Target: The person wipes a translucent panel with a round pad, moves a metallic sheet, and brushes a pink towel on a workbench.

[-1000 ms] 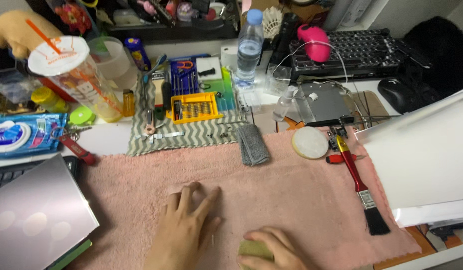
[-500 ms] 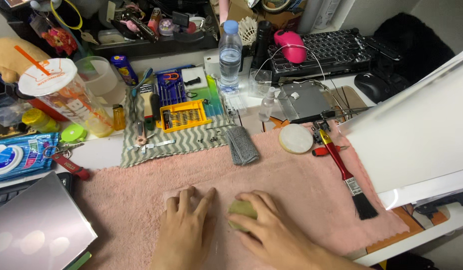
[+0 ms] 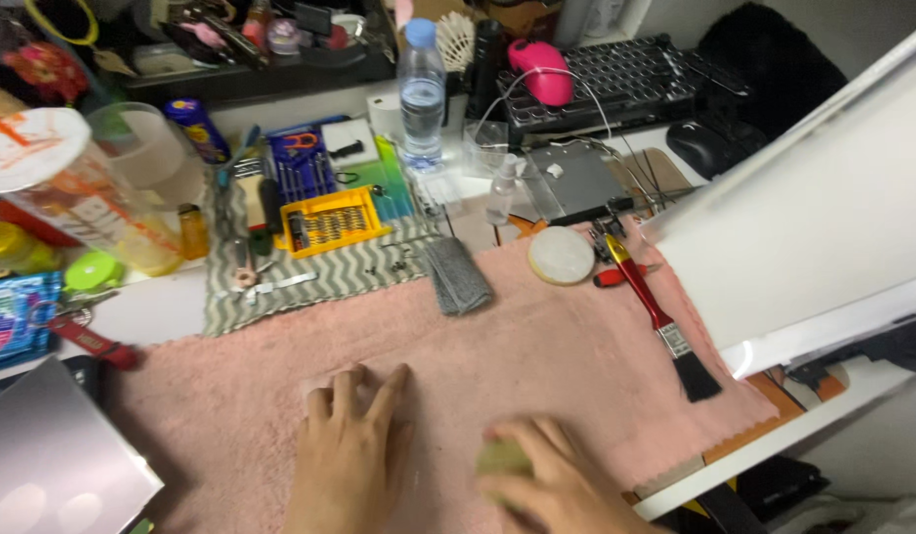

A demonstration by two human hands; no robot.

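Observation:
My left hand (image 3: 349,445) lies flat, fingers apart, on a pink towel (image 3: 537,336) spread over the desk, near its front edge; a pale flat thing shows just past its fingertips. My right hand (image 3: 552,485) is beside it to the right, fingers curled round a small olive-green rounded object (image 3: 502,458). What the green object is cannot be told; most of it is hidden under the fingers.
On the towel lie a folded grey cloth (image 3: 456,275), a white round pad (image 3: 562,255) and a red-handled paintbrush (image 3: 660,321). Behind are a yellow screwdriver-bit case (image 3: 331,222), a water bottle (image 3: 421,94) and a keyboard (image 3: 626,69). A large white panel (image 3: 814,208) stands right; a silver slab (image 3: 43,465) left.
The view has shifted, so the desk objects appear lower and further left. My right hand with the green object slid slightly right and back toward me. My left hand stays flat on the towel.

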